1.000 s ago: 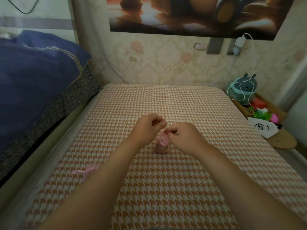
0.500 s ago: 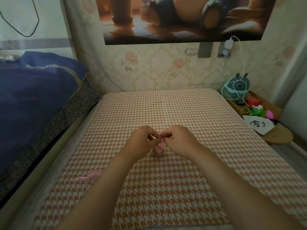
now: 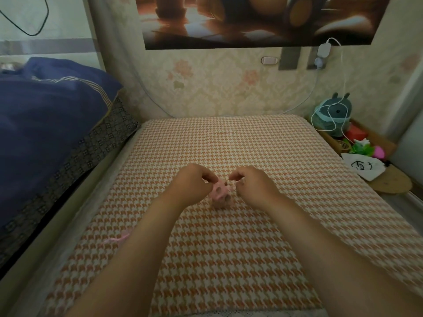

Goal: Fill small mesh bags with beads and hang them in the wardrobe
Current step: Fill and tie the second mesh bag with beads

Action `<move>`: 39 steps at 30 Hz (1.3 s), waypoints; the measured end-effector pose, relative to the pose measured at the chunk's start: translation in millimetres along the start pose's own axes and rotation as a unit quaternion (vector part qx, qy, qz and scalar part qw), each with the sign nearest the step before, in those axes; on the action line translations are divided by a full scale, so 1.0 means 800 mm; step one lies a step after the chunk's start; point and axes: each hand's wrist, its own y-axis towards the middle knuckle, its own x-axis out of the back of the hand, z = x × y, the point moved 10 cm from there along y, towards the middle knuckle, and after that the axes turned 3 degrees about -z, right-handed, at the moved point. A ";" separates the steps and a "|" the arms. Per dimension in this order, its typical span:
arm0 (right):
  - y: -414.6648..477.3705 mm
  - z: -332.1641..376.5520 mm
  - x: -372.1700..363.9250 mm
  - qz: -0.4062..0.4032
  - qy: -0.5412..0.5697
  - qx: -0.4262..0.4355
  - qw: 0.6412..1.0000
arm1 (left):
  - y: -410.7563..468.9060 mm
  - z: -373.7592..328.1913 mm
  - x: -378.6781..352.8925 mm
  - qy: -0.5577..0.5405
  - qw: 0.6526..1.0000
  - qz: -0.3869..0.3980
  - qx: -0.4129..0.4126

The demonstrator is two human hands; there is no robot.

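Note:
A small pink mesh bag point(image 3: 220, 196) with dark beads showing through it sits on the orange houndstooth mattress point(image 3: 229, 259) between my hands. My left hand point(image 3: 194, 185) has its fingers curled and pinches the bag's top at its left side. To the bag's right, my right hand point(image 3: 254, 186) has thumb and fingertip pinched together, seemingly on a thin drawstring that is too fine to make out. A second pink mesh bag point(image 3: 119, 238) lies flat by my left forearm, partly hidden.
A dark blue quilt point(image 3: 45, 124) is piled on the left. At the right edge, a wooden ledge holds a teal plush toy point(image 3: 332, 115), a white drawstring pouch point(image 3: 364, 167), colourful bits and a round mat. A charger cable hangs on the wall.
My hands have drawn apart sideways; they were touching over the bag half a second ago. The bag now shows between them. The camera has tilted slightly.

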 end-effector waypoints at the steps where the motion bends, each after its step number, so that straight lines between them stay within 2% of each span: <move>1: 0.003 -0.001 -0.007 0.007 -0.020 0.004 1.000 | 0.001 0.002 0.001 -0.003 1.000 0.002 0.001; 5: 0.015 0.001 -0.032 0.019 -0.095 0.036 0.995 | 0.001 0.005 0.000 0.000 1.000 0.019 -0.007; 10: 0.027 0.016 -0.059 0.077 -0.165 0.071 0.981 | 0.000 0.006 -0.001 0.002 0.999 0.033 -0.003; 15: 0.035 0.016 -0.061 0.055 -0.233 0.065 0.969 | -0.001 0.004 -0.001 -0.027 0.998 0.047 0.005; 18: 0.035 0.017 -0.051 0.023 -0.185 0.072 0.980 | -0.002 0.005 -0.001 -0.031 0.998 0.048 0.007; 21: 0.033 0.017 -0.025 -0.025 -0.042 0.039 0.998 | -0.002 0.010 -0.001 -0.040 0.998 0.040 0.018; 23: 0.026 0.024 -0.005 -0.062 0.042 0.029 0.997 | -0.002 0.013 -0.002 -0.042 0.998 0.032 0.026; 26: 0.015 0.042 0.022 -0.103 0.109 0.042 0.988 | -0.003 0.014 -0.003 -0.054 0.997 0.021 0.040; 29: 0.001 0.067 0.033 -0.096 0.157 0.069 0.981 | -0.006 0.014 -0.005 -0.082 0.994 0.026 0.060; 34: -0.018 0.089 0.009 -0.012 0.103 0.099 0.990 | -0.014 0.022 -0.001 -0.137 0.985 0.033 0.094; 39: -0.024 0.090 -0.001 0.002 -0.044 0.130 0.991 | -0.016 0.023 0.002 -0.119 0.989 0.040 0.084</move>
